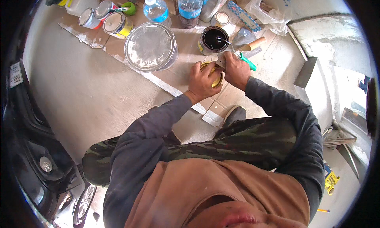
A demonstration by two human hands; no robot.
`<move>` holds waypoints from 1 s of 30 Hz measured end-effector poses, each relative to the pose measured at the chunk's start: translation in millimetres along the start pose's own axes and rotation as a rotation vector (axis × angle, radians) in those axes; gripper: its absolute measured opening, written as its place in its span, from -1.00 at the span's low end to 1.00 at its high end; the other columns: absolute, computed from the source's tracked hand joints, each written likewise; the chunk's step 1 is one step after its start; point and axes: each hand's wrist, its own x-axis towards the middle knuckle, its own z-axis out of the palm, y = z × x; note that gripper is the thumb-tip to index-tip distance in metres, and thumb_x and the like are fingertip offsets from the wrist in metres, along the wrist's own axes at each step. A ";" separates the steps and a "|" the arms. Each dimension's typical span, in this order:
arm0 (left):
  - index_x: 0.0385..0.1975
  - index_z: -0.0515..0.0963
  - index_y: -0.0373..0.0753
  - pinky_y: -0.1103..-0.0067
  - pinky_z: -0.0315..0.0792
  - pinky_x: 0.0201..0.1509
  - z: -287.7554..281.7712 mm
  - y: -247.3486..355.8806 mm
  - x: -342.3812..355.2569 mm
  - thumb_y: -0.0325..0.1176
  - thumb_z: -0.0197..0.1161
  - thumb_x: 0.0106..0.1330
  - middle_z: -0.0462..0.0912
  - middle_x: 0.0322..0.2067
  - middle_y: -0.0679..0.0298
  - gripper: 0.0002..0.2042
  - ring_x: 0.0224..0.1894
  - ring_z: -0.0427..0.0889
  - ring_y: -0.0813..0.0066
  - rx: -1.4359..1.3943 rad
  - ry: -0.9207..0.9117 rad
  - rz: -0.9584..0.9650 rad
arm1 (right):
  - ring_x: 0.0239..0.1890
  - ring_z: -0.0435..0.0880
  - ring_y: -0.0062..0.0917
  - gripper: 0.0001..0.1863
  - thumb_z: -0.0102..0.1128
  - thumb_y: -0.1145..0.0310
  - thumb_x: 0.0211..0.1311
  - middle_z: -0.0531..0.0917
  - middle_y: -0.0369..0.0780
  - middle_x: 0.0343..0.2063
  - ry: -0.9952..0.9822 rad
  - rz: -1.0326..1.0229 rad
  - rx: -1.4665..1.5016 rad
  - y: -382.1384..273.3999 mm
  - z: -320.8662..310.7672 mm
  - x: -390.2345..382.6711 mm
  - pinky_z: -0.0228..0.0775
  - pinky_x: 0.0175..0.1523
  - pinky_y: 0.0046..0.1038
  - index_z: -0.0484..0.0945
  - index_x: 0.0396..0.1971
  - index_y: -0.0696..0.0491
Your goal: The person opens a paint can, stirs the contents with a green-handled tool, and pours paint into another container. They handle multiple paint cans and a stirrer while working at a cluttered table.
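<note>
My left hand (pixel 202 81) grips a round gold-coloured tin lid (pixel 217 80), fingers spread over its rim. My right hand (pixel 236 70) is closed on a flat metal scraper blade (pixel 221 62), held against the lid's far edge; its handle is hidden in the fist. Just beyond both hands stands an open can (pixel 214 40) of dark, glossy paint. A tool with a green handle (pixel 248 62) lies beside my right hand, and its metal shaft seems to lead toward the can's mouth.
A large clear-lidded tub (pixel 151 47) stands left of the can. Behind are two plastic bottles (pixel 190 10), with several small paint cans (pixel 117 24) at the far left. A plastic bag (pixel 273 10) lies far right. Cardboard (pixel 186 75) covers the floor; a black car (pixel 35 137) is at left.
</note>
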 end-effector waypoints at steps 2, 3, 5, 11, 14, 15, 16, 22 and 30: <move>-0.03 0.61 -0.07 0.09 0.36 0.17 -3.0 -5.8 2.0 -0.04 0.52 -0.09 0.52 0.13 0.17 -0.44 0.08 0.42 -0.06 -0.032 -0.001 0.020 | -0.17 0.76 -0.04 -0.44 0.37 0.39 0.11 0.69 0.00 -0.18 -0.018 -0.009 -0.020 -2.1 -2.5 3.4 0.61 -0.17 -0.08 0.33 0.10 0.09; -0.04 0.58 -0.10 0.10 0.36 0.19 -4.7 -8.4 2.7 -0.07 0.55 -0.12 0.52 0.11 0.15 -0.42 0.09 0.42 -0.06 -0.047 -0.001 0.038 | -0.17 0.76 -0.04 -0.45 0.37 0.38 0.12 0.69 -0.01 -0.19 0.004 -0.034 -0.013 -1.5 -2.5 4.9 0.61 -0.18 -0.08 0.33 0.09 0.08; -0.03 0.53 -0.13 0.09 0.37 0.21 -7.3 -12.3 4.9 -0.11 0.59 -0.16 0.49 0.10 0.11 -0.37 0.09 0.43 -0.07 -0.070 -0.001 0.082 | -0.17 0.76 -0.05 -0.45 0.35 0.40 0.12 0.70 -0.01 -0.20 -0.006 -0.086 0.043 5.5 -2.1 8.8 0.61 -0.18 -0.08 0.33 0.10 0.08; 0.04 0.42 -0.13 0.12 0.39 0.21 -16.2 -28.5 20.5 -0.16 0.64 -0.18 0.43 0.15 0.07 -0.28 0.11 0.45 -0.08 -0.165 -0.065 0.238 | -0.15 0.74 -0.03 -0.40 0.31 0.42 0.13 0.70 0.01 -0.19 0.029 -0.263 0.103 32.0 -1.9 18.2 0.59 -0.14 -0.06 0.31 0.19 0.04; 0.07 0.40 -0.13 0.13 0.40 0.23 -22.8 -40.7 28.8 -0.15 0.65 -0.17 0.41 0.16 0.06 -0.25 0.13 0.46 -0.08 -0.207 -0.134 0.322 | -0.13 0.74 -0.02 -0.37 0.31 0.40 0.13 0.69 0.03 -0.17 0.071 -0.148 0.130 19.9 1.8 8.4 0.59 -0.14 -0.05 0.30 0.22 0.06; 0.08 0.39 -0.13 0.13 0.40 0.24 -24.4 -43.5 30.8 -0.15 0.66 -0.17 0.40 0.16 0.05 -0.24 0.14 0.46 -0.08 -0.208 -0.158 0.344 | -0.13 0.74 -0.01 -0.40 0.34 0.36 0.14 0.68 0.04 -0.15 0.043 -0.071 0.124 13.0 3.7 2.9 0.59 -0.14 -0.05 0.31 0.16 0.09; 0.08 0.38 -0.13 0.13 0.40 0.24 -25.6 -45.8 32.5 -0.14 0.66 -0.17 0.40 0.16 0.05 -0.23 0.16 0.46 -0.08 -0.212 -0.182 0.366 | -0.20 0.74 0.02 -0.46 0.43 0.27 0.17 0.70 0.02 -0.25 0.048 0.026 0.141 5.0 6.1 -3.2 0.57 -0.18 -0.03 0.34 0.04 0.10; 0.09 0.37 -0.13 0.12 0.38 0.28 -25.7 -51.0 39.1 -0.13 0.68 -0.19 0.38 0.17 0.03 -0.20 0.18 0.44 -0.11 -0.201 -0.281 0.451 | -0.31 0.76 -0.01 -0.49 0.38 0.24 0.14 0.69 0.05 -0.33 0.078 0.063 0.124 -5.8 11.2 -4.5 0.62 -0.23 -0.05 0.34 -0.03 0.15; 0.08 0.34 -0.13 0.12 0.36 0.33 -21.2 -58.2 38.5 -0.10 0.70 -0.22 0.36 0.18 -0.01 -0.17 0.22 0.42 -0.10 -0.264 -0.305 0.481 | -0.33 0.76 -0.03 -0.52 0.33 0.30 0.17 0.71 -0.02 -0.36 0.230 -0.273 0.189 27.6 11.6 11.9 0.56 -0.32 -0.04 0.33 0.01 0.11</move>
